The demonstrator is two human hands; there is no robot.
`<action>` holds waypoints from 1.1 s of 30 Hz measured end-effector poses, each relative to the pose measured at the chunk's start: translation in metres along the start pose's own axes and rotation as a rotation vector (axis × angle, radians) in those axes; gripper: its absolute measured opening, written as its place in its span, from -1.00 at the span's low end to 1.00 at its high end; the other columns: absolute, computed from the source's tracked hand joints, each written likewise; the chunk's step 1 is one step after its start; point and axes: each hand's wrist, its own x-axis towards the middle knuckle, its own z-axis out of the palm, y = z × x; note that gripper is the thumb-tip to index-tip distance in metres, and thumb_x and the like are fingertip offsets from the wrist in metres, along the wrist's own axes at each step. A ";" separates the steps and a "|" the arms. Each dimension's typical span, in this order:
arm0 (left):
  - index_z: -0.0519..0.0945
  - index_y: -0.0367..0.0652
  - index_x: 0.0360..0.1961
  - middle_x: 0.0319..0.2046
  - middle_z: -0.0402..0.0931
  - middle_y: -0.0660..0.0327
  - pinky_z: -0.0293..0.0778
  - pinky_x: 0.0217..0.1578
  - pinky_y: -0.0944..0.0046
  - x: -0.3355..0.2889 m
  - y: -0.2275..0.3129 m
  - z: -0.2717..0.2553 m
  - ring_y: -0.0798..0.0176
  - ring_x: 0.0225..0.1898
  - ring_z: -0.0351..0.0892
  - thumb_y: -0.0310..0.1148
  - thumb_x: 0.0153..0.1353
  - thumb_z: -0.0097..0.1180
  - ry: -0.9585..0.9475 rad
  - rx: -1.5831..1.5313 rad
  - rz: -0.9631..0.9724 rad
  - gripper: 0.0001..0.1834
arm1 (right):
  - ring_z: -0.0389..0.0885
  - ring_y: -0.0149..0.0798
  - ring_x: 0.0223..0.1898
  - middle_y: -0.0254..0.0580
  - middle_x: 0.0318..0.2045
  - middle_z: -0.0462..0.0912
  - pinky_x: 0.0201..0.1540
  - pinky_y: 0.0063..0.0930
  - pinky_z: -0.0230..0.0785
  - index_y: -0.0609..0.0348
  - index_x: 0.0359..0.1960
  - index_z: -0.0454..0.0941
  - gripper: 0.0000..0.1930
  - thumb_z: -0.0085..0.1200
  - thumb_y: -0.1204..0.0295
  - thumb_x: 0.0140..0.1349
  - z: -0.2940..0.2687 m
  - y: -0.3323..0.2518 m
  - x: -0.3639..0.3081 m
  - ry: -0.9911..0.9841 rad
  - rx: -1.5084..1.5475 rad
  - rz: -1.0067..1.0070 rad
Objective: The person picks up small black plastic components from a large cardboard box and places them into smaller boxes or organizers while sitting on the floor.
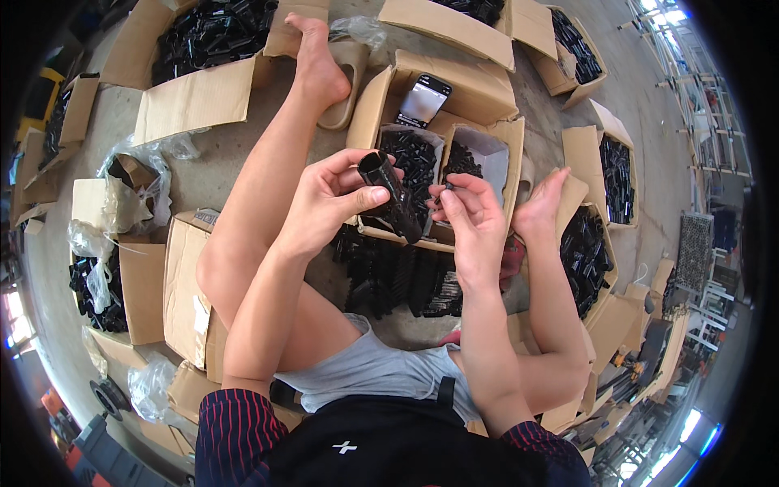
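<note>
My left hand (324, 199) is closed around a black tube (393, 199), its hollow upper end tipped toward me and its lower end slanting down to the right. To the right of the tube, the fingertips of my right hand (475, 217) are pinched on a small dark piece (446, 187), too small to make out fully. Both hands are over the near side of an open cardboard box (497, 105). Inside it, small black parts (408, 154) fill a left compartment, and tinier dark parts (462, 160) lie in a grey-lined right one.
A phone (423, 101) leans inside the box's far wall. Black pieces (381, 272) lie stacked between my legs. Open cartons of black parts (215, 32) surround me, with more on the right (586, 256). A tan slipper (345, 85) and plastic bags (152, 385) lie about.
</note>
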 end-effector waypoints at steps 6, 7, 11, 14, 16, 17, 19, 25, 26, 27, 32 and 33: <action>0.53 -0.33 0.15 -0.02 0.69 0.11 0.58 0.10 0.31 0.004 -0.016 0.005 0.34 -0.01 0.68 -0.55 0.26 0.30 -0.065 -0.138 -0.085 -0.57 | 0.68 -0.41 -0.19 -0.06 -0.12 0.74 -0.11 -0.58 0.48 0.29 -0.05 0.55 -0.76 0.28 0.60 0.28 0.020 0.004 -0.012 0.099 -0.008 -0.309; 0.53 -0.33 0.15 -0.02 0.69 0.11 0.58 0.10 0.31 0.005 -0.018 0.005 0.35 -0.01 0.68 -0.55 0.26 0.30 -0.074 -0.157 -0.090 -0.57 | 0.66 -0.44 -0.23 -0.13 -0.18 0.75 -0.14 -0.58 0.47 0.28 -0.17 0.63 -0.83 0.33 0.58 0.24 0.019 0.008 -0.013 0.143 -0.118 -0.347; 0.55 -0.30 0.15 -0.02 0.70 0.11 0.56 0.12 0.30 -0.003 -0.013 0.002 0.34 0.00 0.68 -0.49 0.25 0.33 -0.033 -0.112 -0.090 -0.56 | 0.65 -0.42 -0.26 -0.18 -0.29 0.76 -0.16 -0.54 0.48 0.27 -0.28 0.70 -0.89 0.38 0.57 0.18 0.034 0.013 -0.014 0.203 -0.259 -0.405; 0.55 -0.28 0.12 -0.01 0.69 0.10 0.52 0.17 0.26 0.008 -0.031 0.004 0.32 0.01 0.68 -0.41 0.22 0.39 -0.067 -0.110 -0.094 -0.53 | 0.65 -0.37 -0.28 -0.18 -0.30 0.76 -0.16 -0.50 0.48 0.26 -0.30 0.71 -0.89 0.39 0.56 0.17 0.027 0.016 -0.016 0.235 -0.391 -0.465; 0.55 -0.28 0.12 -0.02 0.69 0.10 0.52 0.17 0.26 0.006 -0.029 0.004 0.32 0.01 0.68 -0.44 0.22 0.38 -0.055 -0.088 -0.099 -0.54 | 0.65 -0.34 -0.29 -0.17 -0.30 0.76 -0.17 -0.49 0.48 0.26 -0.30 0.71 -0.89 0.39 0.56 0.16 0.028 0.016 -0.016 0.214 -0.465 -0.517; 0.55 -0.28 0.12 -0.02 0.69 0.10 0.52 0.17 0.26 0.005 -0.029 0.003 0.32 0.01 0.68 -0.45 0.22 0.37 -0.051 -0.077 -0.103 -0.55 | 0.65 -0.33 -0.30 -0.17 -0.30 0.76 -0.18 -0.49 0.47 0.26 -0.30 0.72 -0.88 0.40 0.56 0.16 0.028 0.017 -0.016 0.201 -0.503 -0.553; 0.55 -0.29 0.13 -0.02 0.69 0.10 0.53 0.17 0.27 0.004 -0.028 0.003 0.32 0.01 0.68 -0.48 0.22 0.36 -0.048 -0.057 -0.098 -0.55 | 0.63 -0.34 -0.31 -0.18 -0.29 0.77 -0.22 -0.51 0.45 0.25 -0.30 0.72 -0.89 0.40 0.56 0.15 0.028 0.017 -0.018 0.195 -0.518 -0.538; 0.54 -0.30 0.15 -0.01 0.69 0.09 0.56 0.14 0.29 0.005 -0.029 0.008 0.33 0.01 0.69 -0.54 0.23 0.32 -0.069 -0.049 -0.116 -0.55 | 0.55 -0.52 -0.35 -0.27 -0.29 0.76 -0.31 -0.61 0.34 0.19 -0.32 0.71 -0.91 0.38 0.58 0.16 0.018 0.030 -0.018 0.222 -0.185 -0.296; 0.54 -0.30 0.16 -0.01 0.69 0.09 0.56 0.14 0.30 0.005 -0.029 0.009 0.33 0.01 0.69 -0.55 0.23 0.32 -0.073 -0.051 -0.122 -0.55 | 0.55 -0.54 -0.34 -0.29 -0.29 0.76 -0.31 -0.62 0.33 0.19 -0.32 0.71 -0.91 0.37 0.59 0.16 0.016 0.030 -0.018 0.227 -0.160 -0.303; 0.54 -0.30 0.16 -0.01 0.69 0.09 0.57 0.13 0.30 0.006 -0.030 0.009 0.33 0.01 0.69 -0.55 0.24 0.32 -0.076 -0.049 -0.118 -0.55 | 0.54 -0.56 -0.34 -0.30 -0.29 0.76 -0.31 -0.63 0.32 0.19 -0.32 0.71 -0.91 0.37 0.59 0.16 0.013 0.030 -0.017 0.232 -0.134 -0.309; 0.54 -0.32 0.15 -0.02 0.69 0.08 0.57 0.13 0.29 0.005 -0.032 0.008 0.32 0.01 0.69 -0.56 0.25 0.30 -0.083 -0.055 -0.114 -0.56 | 0.61 -0.44 -0.29 -0.22 -0.31 0.77 -0.26 -0.57 0.41 0.20 -0.33 0.72 -0.90 0.39 0.59 0.12 0.012 0.028 -0.017 0.170 -0.319 -0.397; 0.54 -0.32 0.15 -0.02 0.69 0.09 0.57 0.13 0.29 0.005 -0.032 0.009 0.33 0.01 0.68 -0.56 0.25 0.30 -0.077 -0.047 -0.116 -0.57 | 0.62 -0.41 -0.28 -0.21 -0.31 0.77 -0.24 -0.54 0.43 0.20 -0.34 0.73 -0.90 0.39 0.58 0.12 0.012 0.027 -0.017 0.168 -0.341 -0.419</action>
